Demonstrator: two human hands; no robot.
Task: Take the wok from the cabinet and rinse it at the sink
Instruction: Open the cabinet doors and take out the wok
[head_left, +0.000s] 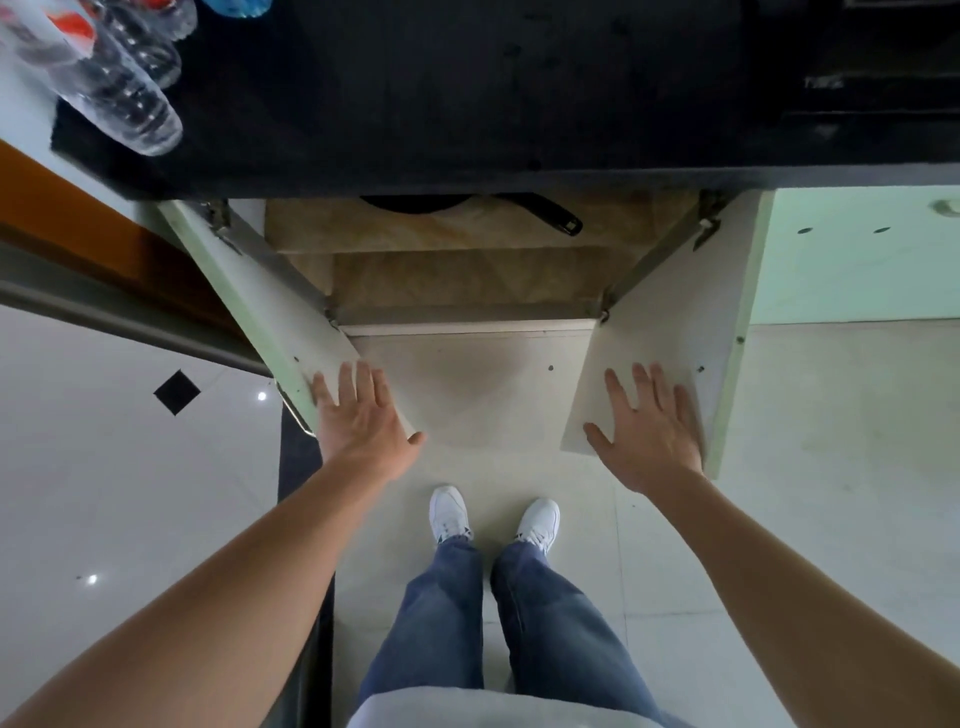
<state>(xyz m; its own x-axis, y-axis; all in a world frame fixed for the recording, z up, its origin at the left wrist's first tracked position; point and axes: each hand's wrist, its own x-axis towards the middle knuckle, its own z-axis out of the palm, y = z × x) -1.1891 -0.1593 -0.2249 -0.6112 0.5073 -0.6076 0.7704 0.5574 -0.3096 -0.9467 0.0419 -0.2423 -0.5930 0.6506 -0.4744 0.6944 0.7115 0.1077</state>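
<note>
Doors spread, wok (415, 202) exposed at 12 o'clock.
Your left hand (363, 418) and right hand (649, 434), fingers splayed flat, hold both doors (587, 395) clear; pan probably reachable.

Clear plastic bottles (111, 78) are being carried at the left end of the dark worktop (467, 104). The pale tiled floor (831, 467) is being stood on by white shoes (449, 512).

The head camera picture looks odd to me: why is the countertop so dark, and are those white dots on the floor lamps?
Head view: the countertop is dark and barely lit, so little detail shows; the dots are glare on glossy floor tile; the wide lens bends the cabinet doors outward; the bottles at the corner are smeared and blurred.
</note>
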